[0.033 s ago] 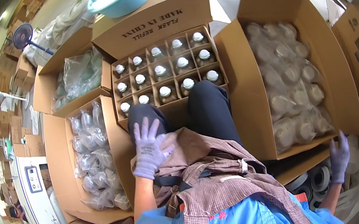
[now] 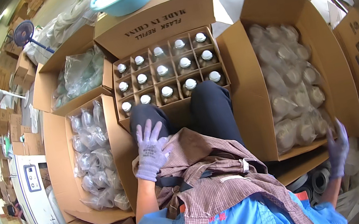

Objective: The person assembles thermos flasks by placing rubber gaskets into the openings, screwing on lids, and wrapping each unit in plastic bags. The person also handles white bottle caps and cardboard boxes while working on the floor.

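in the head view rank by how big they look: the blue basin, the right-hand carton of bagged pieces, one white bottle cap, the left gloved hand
1. right-hand carton
2. blue basin
3. left gloved hand, though it is nearer the camera, so this is unsure
4. white bottle cap

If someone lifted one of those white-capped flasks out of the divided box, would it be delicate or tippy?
The flasks look glassy, so probably fragile. Cardboard dividers keep each upright; lifted free, a tall narrow one might tip or roll.

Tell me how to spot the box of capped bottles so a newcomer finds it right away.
Between the knees stands a cardboard box split by a divider grid, one white-capped bottle per cell. Neighbouring boxes hold loose plastic-wrapped items instead.
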